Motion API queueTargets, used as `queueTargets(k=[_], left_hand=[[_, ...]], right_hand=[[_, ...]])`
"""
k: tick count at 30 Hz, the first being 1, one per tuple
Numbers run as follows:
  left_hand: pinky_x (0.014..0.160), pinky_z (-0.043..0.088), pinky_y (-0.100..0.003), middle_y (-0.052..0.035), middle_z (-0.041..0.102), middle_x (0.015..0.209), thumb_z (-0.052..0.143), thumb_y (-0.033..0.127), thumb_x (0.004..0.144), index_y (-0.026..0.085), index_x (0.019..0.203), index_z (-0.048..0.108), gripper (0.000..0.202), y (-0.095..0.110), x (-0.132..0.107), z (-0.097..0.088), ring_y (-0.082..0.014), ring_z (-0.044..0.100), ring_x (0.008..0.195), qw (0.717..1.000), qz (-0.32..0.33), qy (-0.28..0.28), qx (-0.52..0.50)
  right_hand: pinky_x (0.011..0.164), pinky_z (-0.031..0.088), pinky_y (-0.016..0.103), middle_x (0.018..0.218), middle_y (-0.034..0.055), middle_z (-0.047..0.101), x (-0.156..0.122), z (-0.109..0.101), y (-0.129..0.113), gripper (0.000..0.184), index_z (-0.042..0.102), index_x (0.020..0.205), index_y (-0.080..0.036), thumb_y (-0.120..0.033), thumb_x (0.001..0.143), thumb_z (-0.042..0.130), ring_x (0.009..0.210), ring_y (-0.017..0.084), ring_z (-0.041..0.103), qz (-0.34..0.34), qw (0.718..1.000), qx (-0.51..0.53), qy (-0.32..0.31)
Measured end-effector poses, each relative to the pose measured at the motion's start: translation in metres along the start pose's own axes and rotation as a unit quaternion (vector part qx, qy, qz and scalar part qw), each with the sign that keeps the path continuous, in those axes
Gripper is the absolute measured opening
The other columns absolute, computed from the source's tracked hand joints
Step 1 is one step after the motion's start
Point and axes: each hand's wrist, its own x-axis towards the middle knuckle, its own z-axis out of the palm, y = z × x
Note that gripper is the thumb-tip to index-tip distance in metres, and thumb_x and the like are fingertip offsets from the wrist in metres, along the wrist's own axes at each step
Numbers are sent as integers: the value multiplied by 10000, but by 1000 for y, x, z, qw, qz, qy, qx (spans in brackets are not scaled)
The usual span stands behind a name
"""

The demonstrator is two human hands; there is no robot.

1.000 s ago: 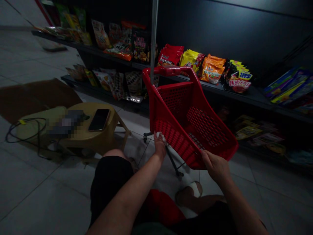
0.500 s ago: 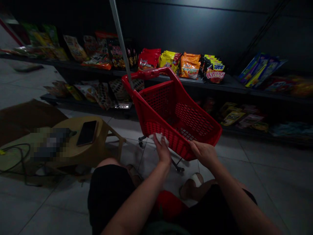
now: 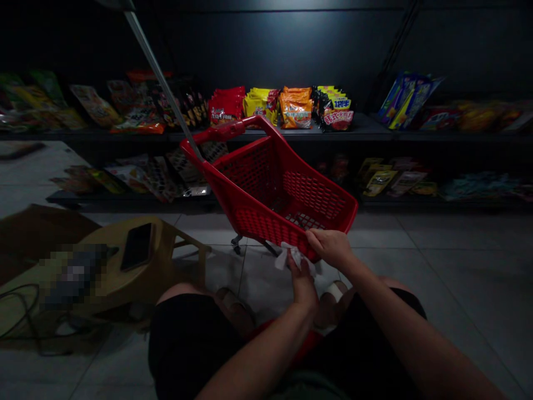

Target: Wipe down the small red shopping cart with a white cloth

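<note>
A red plastic shopping cart (image 3: pixel 270 186) stands tilted on the tiled floor in front of my knees. My right hand (image 3: pixel 330 247) grips the cart's near corner rim. My left hand (image 3: pixel 300 278) holds a white cloth (image 3: pixel 290 256) pressed up against the underside of the cart's near edge, just left of my right hand. A thin metal pole (image 3: pixel 162 83) rises from the cart's handle (image 3: pixel 216 133) toward the upper left.
Dark shelves (image 3: pixel 366 130) with several snack packets run along the back wall. A tan plastic stool (image 3: pixel 137 266) at my left carries a black phone (image 3: pixel 135 254); a black cable (image 3: pixel 20 316) trails beside it. A flat cardboard sheet (image 3: pixel 37 233) lies further left.
My left hand has slid the white cloth rightward along the cart's lower edge until it sits beside my right hand. My head has turned right, so the shelves shifted left in view.
</note>
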Motion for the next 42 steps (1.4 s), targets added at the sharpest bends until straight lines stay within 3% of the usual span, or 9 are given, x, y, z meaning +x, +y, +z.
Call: queueTargets(k=[6,14,19,23,26,29,32,36,42], left_hand=[[1114,416,-322,-12,429,1553,542,324,929,389,1505,264,643,24,29,3,-141,486,1365,996,74,43,16],[916,556,-318,-35,547,1455,568,357,905,380,1480,331,622,-5,-39,20,-194,623,1201,997,-79,-21,-1],[1066,480,-372,-38,574,1425,550,399,924,365,1497,344,610,52,-47,28,-212,560,1296,996,61,-39,58],[1254,165,-418,-33,394,1572,463,344,981,294,1485,406,509,138,-4,23,-216,240,1509,882,376,-70,276],[1253,51,-529,-53,494,1496,470,296,971,253,1344,567,388,180,43,14,-253,167,1527,768,474,-106,418],[1249,92,-553,-66,636,1317,523,261,937,254,1177,666,280,165,62,4,-261,243,1504,759,473,-118,431],[1251,132,-539,-52,692,1217,554,204,910,332,1140,701,302,111,41,1,-265,402,1428,775,434,-219,403],[1239,74,-560,-21,693,1250,597,180,886,440,1193,675,410,74,14,-5,-285,484,1368,714,413,-313,471],[1226,141,-533,-43,693,1219,542,186,912,329,1132,666,291,178,91,-44,-249,484,1365,581,523,-188,595]], right_hand=[[568,208,283,839,31,760,0,-5,-5,511,696,912,-241,-454,1032,248,724,145,665,3,1000,-11,-7],[581,278,255,904,29,762,-4,-12,-5,502,702,989,-258,-446,1038,239,793,165,688,11,999,-1,-33],[708,424,241,1027,12,757,1,-18,9,507,681,1152,-280,-481,1034,231,902,165,686,-25,978,204,-33],[859,438,283,1075,57,746,18,-19,43,519,705,1123,-214,-458,1028,256,976,180,664,-51,973,223,34],[949,381,330,1031,76,755,34,-13,68,491,748,1015,-210,-454,1014,322,1011,204,650,-38,994,92,51],[875,392,328,921,83,766,43,-4,77,569,774,928,-219,-500,1013,286,925,210,670,0,1000,21,8],[772,394,303,889,77,769,44,1,71,594,780,893,-237,-541,1003,281,846,200,677,31,1000,5,4],[703,371,283,866,63,772,40,-2,60,559,773,867,-245,-489,1010,291,790,186,678,10,1000,-14,-3],[606,329,281,834,59,768,36,-8,47,600,780,854,-274,-544,1006,267,744,199,685,33,999,-8,-39]])
